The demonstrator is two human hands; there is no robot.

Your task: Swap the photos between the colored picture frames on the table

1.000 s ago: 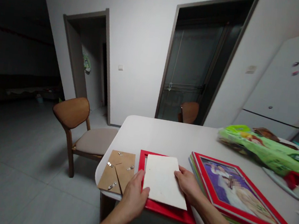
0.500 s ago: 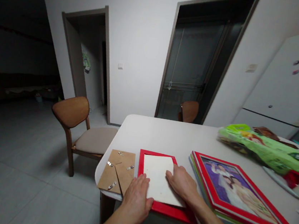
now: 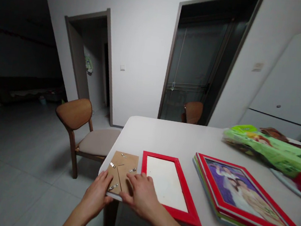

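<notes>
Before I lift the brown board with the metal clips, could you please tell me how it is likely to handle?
The brown board lies flat without visible bending, so it is probably fairly stiff. Its exposed metal clips might snag. The slanting cut suggests a flap that could swing loose.

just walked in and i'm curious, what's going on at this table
A person has both hands on a brown board with small metal clips, the left hand at its left side and the right hand at its right. Beside it on the table lies a red frame with a white sheet inside its opening. Farther right is a stack of frames, topped by a red-framed photo.
</notes>
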